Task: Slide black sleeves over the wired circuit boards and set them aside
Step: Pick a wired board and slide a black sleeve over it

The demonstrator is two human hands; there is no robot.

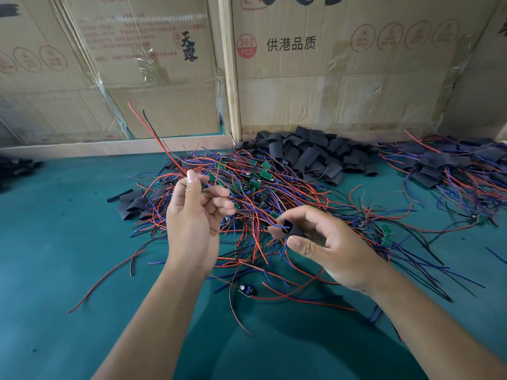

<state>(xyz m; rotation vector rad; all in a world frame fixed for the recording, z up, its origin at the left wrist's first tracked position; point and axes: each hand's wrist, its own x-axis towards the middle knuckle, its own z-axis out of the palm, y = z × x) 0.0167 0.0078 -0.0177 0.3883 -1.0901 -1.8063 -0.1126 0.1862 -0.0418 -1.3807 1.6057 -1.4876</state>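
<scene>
Cardboard cartons (153, 64) are stacked along the back of a green desk (55, 242), and only the head view is given. A tangled heap of wired circuit boards (255, 185) is spread across the middle of the desk, with a pile of loose black sleeves (310, 152) behind it and a heap of what appear to be already sleeved boards (450, 165) set aside at the far right. A few flat sleeves (130, 202) are also lying left of the tangle.

Several things could be judged to go wrong from here. Wire ends could be caught on the sleeve's rim and bent back if they are fed in splayed. Neighbouring leads could be dragged out of the heap, since the held wires run straight through the tangle. The sleeve mouth could be flattened if it is squeezed too hard, so that the board would be blocked.

The left hand (196, 215) is raised with its fingers curled, and a red and a black wire (153, 133) are pinched between thumb and forefinger, their free ends standing up and away. The right hand (329, 248) is partly curled, and one black sleeve (290, 229) is pinched between thumb and fingers with its open mouth turned toward the left hand; blue wire ends are seen at that mouth. Whether they are already inside cannot be told.
</scene>
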